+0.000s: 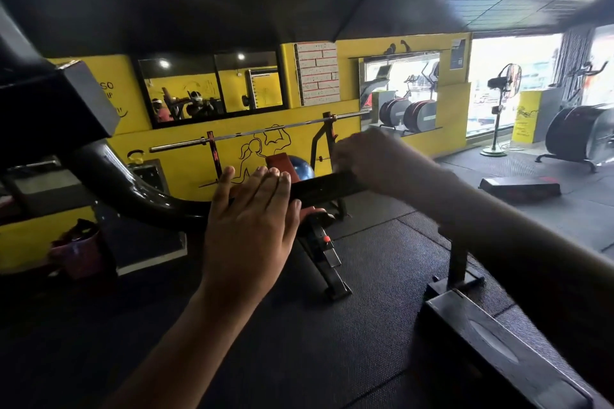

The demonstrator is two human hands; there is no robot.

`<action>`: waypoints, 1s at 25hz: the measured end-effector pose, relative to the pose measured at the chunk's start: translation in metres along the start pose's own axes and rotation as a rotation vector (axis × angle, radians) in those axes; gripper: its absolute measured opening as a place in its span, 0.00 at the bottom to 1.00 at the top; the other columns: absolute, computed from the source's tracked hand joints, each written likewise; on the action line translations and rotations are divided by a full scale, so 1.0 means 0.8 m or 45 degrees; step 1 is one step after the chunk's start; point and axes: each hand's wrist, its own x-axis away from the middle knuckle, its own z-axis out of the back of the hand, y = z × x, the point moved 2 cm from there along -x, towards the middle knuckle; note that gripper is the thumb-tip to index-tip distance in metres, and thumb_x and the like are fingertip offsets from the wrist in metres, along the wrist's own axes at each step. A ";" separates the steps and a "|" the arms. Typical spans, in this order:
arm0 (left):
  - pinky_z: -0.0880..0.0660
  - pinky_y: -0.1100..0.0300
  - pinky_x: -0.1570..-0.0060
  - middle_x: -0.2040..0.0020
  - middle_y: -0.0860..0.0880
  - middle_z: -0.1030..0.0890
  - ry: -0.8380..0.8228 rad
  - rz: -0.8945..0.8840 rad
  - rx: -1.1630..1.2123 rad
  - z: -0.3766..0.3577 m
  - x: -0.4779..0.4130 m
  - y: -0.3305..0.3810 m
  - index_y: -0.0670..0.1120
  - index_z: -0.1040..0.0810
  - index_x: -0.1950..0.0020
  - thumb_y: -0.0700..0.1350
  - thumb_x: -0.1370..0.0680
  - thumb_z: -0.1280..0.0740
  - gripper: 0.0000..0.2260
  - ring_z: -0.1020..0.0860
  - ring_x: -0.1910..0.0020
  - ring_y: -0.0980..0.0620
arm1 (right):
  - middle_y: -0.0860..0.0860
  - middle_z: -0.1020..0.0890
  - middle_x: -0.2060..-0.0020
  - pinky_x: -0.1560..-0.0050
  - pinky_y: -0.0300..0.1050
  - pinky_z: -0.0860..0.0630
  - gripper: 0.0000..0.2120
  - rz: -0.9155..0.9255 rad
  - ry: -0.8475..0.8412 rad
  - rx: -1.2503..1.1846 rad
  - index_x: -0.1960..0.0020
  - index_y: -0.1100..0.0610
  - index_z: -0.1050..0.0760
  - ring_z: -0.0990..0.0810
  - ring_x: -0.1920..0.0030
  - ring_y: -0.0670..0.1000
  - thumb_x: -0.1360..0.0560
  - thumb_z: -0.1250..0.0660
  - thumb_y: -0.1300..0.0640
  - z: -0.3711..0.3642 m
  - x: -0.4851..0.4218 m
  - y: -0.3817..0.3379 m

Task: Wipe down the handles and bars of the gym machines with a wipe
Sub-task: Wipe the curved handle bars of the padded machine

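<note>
Lots of dark floor mat point(365, 276) lies open at the lower middle, giving room to move. One black machine arm point(133, 191) curves in from the left and ends in a flat bar point(325, 188) at the centre. The left hand point(252, 219) is spread flat against the bar. The right hand point(375, 159) is bunched at the bar's right end, too blurry to tell what it holds. No wipe shows. I think wiping this bar is the step. Next, rub along to its end.

Space above the black handle bar point(327, 189) lies open. Left of it the curved machine arm point(133, 189) blocks passage; just behind and below it a weight bench point(327, 256) crowds in; right of it stands an upright post point(460, 259).
</note>
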 end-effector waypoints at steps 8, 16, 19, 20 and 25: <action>0.42 0.44 0.27 0.38 0.41 0.20 0.017 -0.009 -0.011 -0.001 -0.003 0.003 0.41 0.23 0.35 0.52 0.18 0.42 0.19 0.23 0.36 0.45 | 0.41 0.21 0.62 0.62 0.33 0.30 0.07 -0.109 -0.491 -0.180 0.55 0.49 0.22 0.22 0.57 0.42 0.22 0.33 0.60 0.024 -0.048 -0.002; 0.41 0.45 0.27 0.38 0.41 0.20 -0.005 -0.012 -0.017 0.000 -0.005 0.003 0.41 0.24 0.34 0.52 0.18 0.42 0.19 0.23 0.36 0.45 | 0.52 0.17 0.52 0.67 0.34 0.28 0.08 -0.132 -0.592 0.098 0.45 0.56 0.19 0.22 0.60 0.46 0.23 0.33 0.63 0.020 -0.064 0.002; 0.39 0.44 0.28 0.38 0.41 0.20 -0.002 -0.022 -0.009 -0.001 -0.006 0.003 0.41 0.23 0.35 0.52 0.18 0.42 0.19 0.23 0.35 0.45 | 0.50 0.18 0.57 0.68 0.32 0.31 0.06 -0.192 -0.420 0.177 0.48 0.57 0.18 0.22 0.61 0.45 0.23 0.32 0.60 0.031 -0.039 0.003; 0.39 0.44 0.28 0.38 0.41 0.20 -0.002 -0.026 -0.006 -0.001 -0.006 0.003 0.41 0.23 0.35 0.52 0.18 0.42 0.19 0.24 0.35 0.45 | 0.52 0.17 0.56 0.65 0.35 0.30 0.05 -0.223 -0.324 0.228 0.49 0.58 0.18 0.20 0.58 0.47 0.23 0.32 0.59 0.031 -0.027 0.006; 0.41 0.44 0.28 0.38 0.42 0.20 -0.015 -0.018 0.003 -0.003 -0.008 0.007 0.41 0.23 0.35 0.52 0.18 0.43 0.20 0.24 0.35 0.45 | 0.50 0.18 0.53 0.63 0.33 0.33 0.08 -0.325 0.337 -0.073 0.49 0.55 0.17 0.22 0.55 0.47 0.23 0.33 0.63 -0.001 0.027 0.007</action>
